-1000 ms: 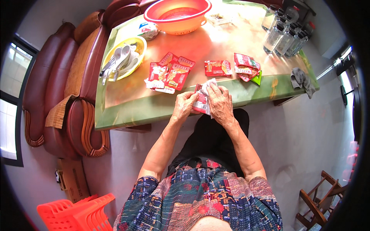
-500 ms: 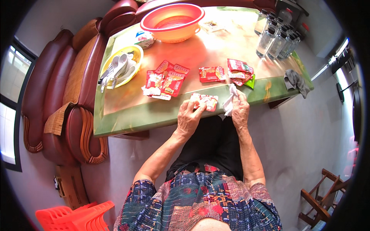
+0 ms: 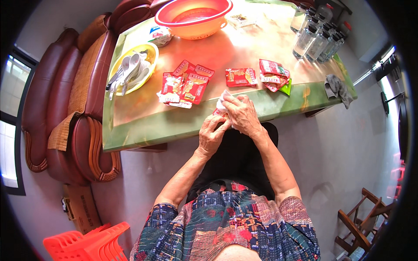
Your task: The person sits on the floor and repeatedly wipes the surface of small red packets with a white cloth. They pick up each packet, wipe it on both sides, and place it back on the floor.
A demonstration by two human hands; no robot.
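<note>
My left hand [image 3: 212,132] pinches a small red packet [image 3: 219,112] at the table's near edge. Most of that packet is covered by my hands and a white cloth [image 3: 221,103]. Pressed over the packet is my right hand [image 3: 244,115], its fingers closed on the cloth. Just beyond my hands lie several overlapping red packets [image 3: 194,89] to the left. A single red packet [image 3: 240,77] lies flat ahead, and a small stack of red packets [image 3: 274,74] with a green packet [image 3: 286,88] under it lies to the right.
A yellow bowl [image 3: 153,52] of pale spoons stands at the table's left, near a large red basin [image 3: 193,30]. Several dark-capped clear bottles [image 3: 305,41] stand at the far right. A grey rag [image 3: 337,90] hangs over the right edge of the green-bordered table [image 3: 152,130].
My right hand has moved left with the white cloth and now presses it onto the red packet in my left hand. The view has shifted slightly.
</note>
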